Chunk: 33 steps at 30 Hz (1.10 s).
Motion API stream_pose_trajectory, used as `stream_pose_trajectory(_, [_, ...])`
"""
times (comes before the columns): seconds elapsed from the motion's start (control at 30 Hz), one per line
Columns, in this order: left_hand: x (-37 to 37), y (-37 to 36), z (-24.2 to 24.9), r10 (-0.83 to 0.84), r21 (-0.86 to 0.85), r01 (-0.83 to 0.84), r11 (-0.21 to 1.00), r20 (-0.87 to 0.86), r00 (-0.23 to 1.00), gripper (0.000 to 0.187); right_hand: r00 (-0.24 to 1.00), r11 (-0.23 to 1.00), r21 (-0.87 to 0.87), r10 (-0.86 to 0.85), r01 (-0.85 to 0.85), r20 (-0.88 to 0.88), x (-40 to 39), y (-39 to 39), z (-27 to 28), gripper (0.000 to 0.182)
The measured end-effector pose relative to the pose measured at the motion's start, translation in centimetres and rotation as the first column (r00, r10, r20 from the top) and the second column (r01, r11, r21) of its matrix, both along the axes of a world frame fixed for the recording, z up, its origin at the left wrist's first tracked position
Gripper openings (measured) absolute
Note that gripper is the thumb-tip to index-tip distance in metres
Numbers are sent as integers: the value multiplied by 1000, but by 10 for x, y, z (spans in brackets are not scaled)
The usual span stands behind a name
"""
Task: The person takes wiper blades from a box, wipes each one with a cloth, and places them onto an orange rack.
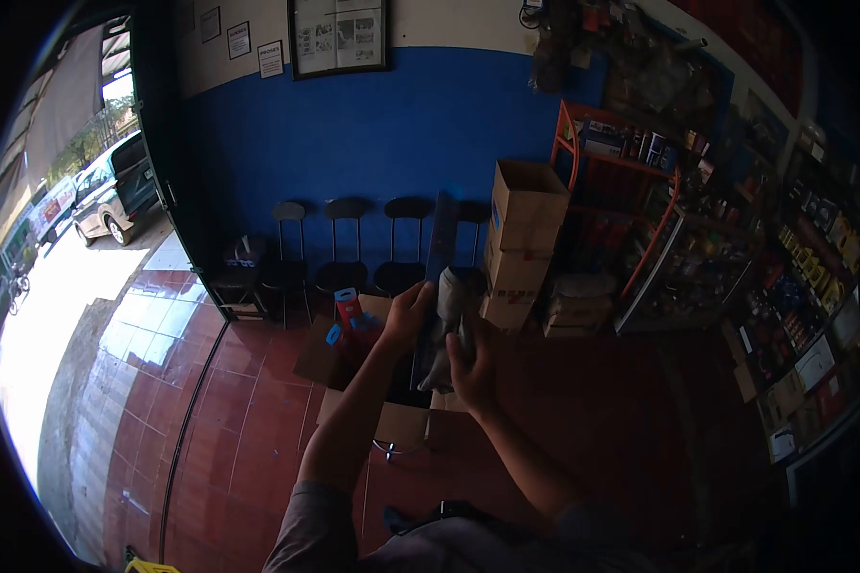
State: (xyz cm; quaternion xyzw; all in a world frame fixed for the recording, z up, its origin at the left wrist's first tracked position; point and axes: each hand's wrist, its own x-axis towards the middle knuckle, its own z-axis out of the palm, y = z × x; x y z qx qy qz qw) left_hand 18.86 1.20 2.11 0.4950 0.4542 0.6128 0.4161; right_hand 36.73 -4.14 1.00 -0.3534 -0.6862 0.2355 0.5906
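Near the middle of the head view, my left hand (408, 313) is closed round the edge of a long, dark flat piece (440, 234) that stands nearly upright. To its right, my right hand (475, 368) is wrapped round a crumpled grey cloth (448, 296), which lies against the dark piece. Below and behind my hands is an open cardboard box (403, 424) with its flaps spread. Red containers with blue tops (347, 307) stick out of the box to the left of my left hand.
Several dark chairs (346, 272) line the blue wall. Stacked cardboard boxes (519, 236) stand beside an orange shelf rack (621, 160). A glass cabinet (683, 267) and crowded shelves fill the right side. At the left is an open doorway with a car (110, 196) outside.
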Motion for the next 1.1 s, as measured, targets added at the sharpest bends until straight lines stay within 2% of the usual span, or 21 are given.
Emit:
stream_pose_trajectory(0.07, [5, 2, -6, 29, 57, -27, 998, -42, 999, 38, 955, 975, 223, -83, 18, 284, -12, -20, -11, 55])
stream_pose_trajectory(0.1, [8, -1, -9, -28, 132, 28, 991, 0, 1000, 39, 938, 981, 193, -88, 23, 334, -15, -24, -15, 62])
stream_pose_trajectory(0.13, [9, -4, -12, -88, 206, 79, 975, 37, 995, 40, 939, 981, 192, -86, 22, 334, -16, -17, -18, 62])
stream_pose_trajectory(0.17, [-1, -9, -12, -201, 48, 197, 979, 96, 975, 42, 931, 973, 202, -169, 107, 323, -18, -2, -19, 63])
stream_pose_trajectory(0.2, [-3, -12, -15, -196, 51, 192, 980, 95, 976, 42, 917, 958, 214, -250, 189, 310, -19, 16, -16, 65])
stream_pose_trajectory(0.27, [-6, -20, -26, -57, -29, 52, 998, -217, 975, 46, 928, 928, 280, -309, 246, 209, -21, 59, 10, 67])
stream_pose_trajectory(0.37, [-13, -28, -28, -81, -68, 70, 995, -192, 978, 47, 862, 906, 270, -403, 327, 307, -20, 95, 75, 65])
stream_pose_trajectory(0.47, [-17, -32, -14, -45, -50, 36, 998, -185, 982, 47, 843, 885, 315, -438, 344, 311, -26, 103, 89, 64])
stream_pose_trajectory(0.53, [-24, -27, 1, -10, -23, 6, 1000, -180, 984, 46, 896, 918, 350, -305, 186, 323, -39, 84, 80, 63])
stream_pose_trajectory(0.6, [-37, -24, 11, -60, -39, 65, 997, 114, 992, 45, 938, 951, 306, -148, 47, 314, -52, 52, 54, 64])
stream_pose_trajectory(0.63, [-43, -20, 12, -111, 2, 118, 993, 344, 932, 44, 947, 958, 287, -70, -24, 315, -56, 33, 41, 63])
stream_pose_trajectory(0.7, [-58, -17, 15, -46, 6, 48, 999, 398, 916, 44, 875, 953, 298, -101, -52, 474, -58, -8, 22, 62])
stream_pose_trajectory(0.73, [-67, -15, 16, 17, 6, -22, 1000, 450, 893, 44, 845, 941, 279, 13, -191, 535, -57, -16, 6, 61])
stream_pose_trajectory(0.77, [-77, -13, 13, 78, 4, -88, 996, 419, 905, 44, 796, 913, 246, 124, -326, 593, -57, -21, -13, 60])
stream_pose_trajectory(0.8, [-84, -12, 8, 81, 3, -90, 996, 418, 905, 44, 796, 912, 245, 127, -328, 592, -56, -20, -27, 60])
stream_pose_trajectory(0.87, [-100, -13, -3, 187, 94, -216, 972, 249, 950, 42, 409, 816, -79, 368, -573, 835, -51, -9, -53, 62])
stream_pose_trajectory(0.9, [-112, -15, -15, 196, 92, -225, 970, 250, 948, 42, 404, 811, -81, 373, -580, 835, -50, -5, -71, 62])
stream_pose_trajectory(0.97, [-130, -14, -33, 339, 75, -356, 932, 173, 925, 41, 396, 869, -263, 436, -419, 808, -47, 8, -108, 64])
stream_pose_trajectory(1.03, [-131, -23, -35, 375, 35, -390, 920, 208, 903, 40, 336, 886, -275, 405, -373, 850, -39, 8, -158, 66])
stream_pose_trajectory(1.07, [-131, -26, -36, 404, -9, -414, 910, 238, 883, 40, 277, 905, -283, 374, -319, 885, -36, 6, -175, 68])
stream_pose_trajectory(1.1, [-130, -30, -36, 371, 3, -382, 924, 240, 897, 41, 275, 903, -283, 376, -324, 885, -34, 4, -181, 68])
